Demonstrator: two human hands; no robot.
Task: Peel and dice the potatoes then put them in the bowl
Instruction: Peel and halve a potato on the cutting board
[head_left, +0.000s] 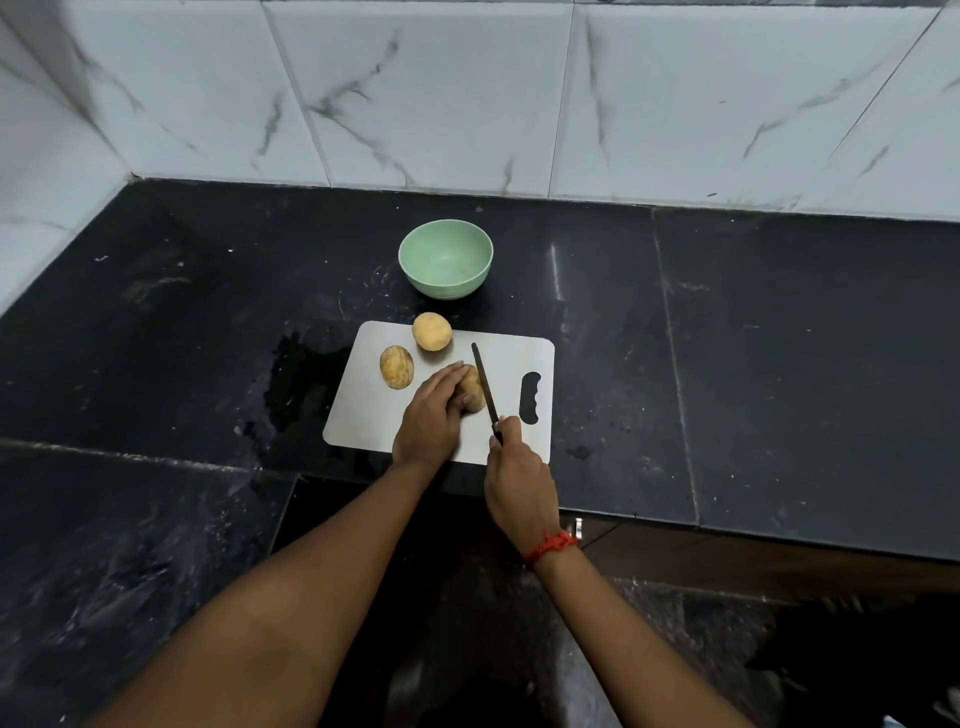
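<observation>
A steel cutting board (374, 405) lies on the black counter. Two unpeeled potatoes rest on its far left part: a round one (431, 331) and an oval one (397, 367). My left hand (428, 415) grips a third potato (472, 387) in the board's middle, covering most of it. My right hand (514, 478) holds the handle of a dark knife (485, 384), whose blade lies along the right side of that potato. A light green bowl (445, 258) stands beyond the board; nothing shows inside it.
White marble-patterned tiles (467, 93) form the wall behind and at the left. The black counter (779, 364) extends to the right and left of the board. A wet patch (296, 379) lies left of the board. The counter edge drops off under my forearms.
</observation>
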